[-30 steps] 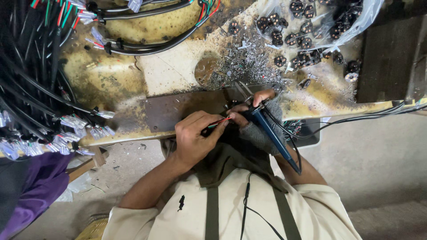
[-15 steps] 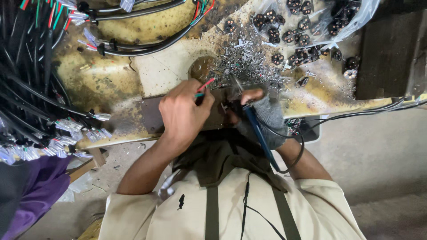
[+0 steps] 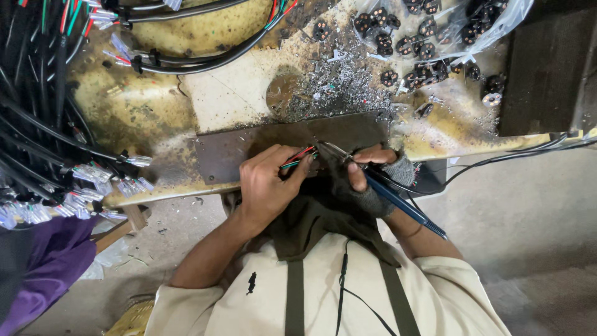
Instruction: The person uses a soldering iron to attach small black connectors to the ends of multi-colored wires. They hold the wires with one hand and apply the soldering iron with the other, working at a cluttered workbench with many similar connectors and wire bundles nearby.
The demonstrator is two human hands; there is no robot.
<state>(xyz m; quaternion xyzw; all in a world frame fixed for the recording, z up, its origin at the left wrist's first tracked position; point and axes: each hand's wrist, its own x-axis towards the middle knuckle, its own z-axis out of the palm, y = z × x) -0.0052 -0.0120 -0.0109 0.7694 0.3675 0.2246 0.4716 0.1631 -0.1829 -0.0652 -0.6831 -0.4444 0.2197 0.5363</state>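
Left hand [image 3: 267, 186] pinches coloured wire ends [image 3: 300, 158] between thumb and fingers, just above its knuckles; right hand [image 3: 373, 177], in fingerless glove, closed around blue-handled tool [image 3: 398, 202], tip touching wires beside the left fingertips, brown plate [image 3: 273, 146] just beyond

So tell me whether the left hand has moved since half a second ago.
Yes. The left hand, gripping coloured wires, has pulled back from the round disc toward the body, onto the dark plate's near edge.
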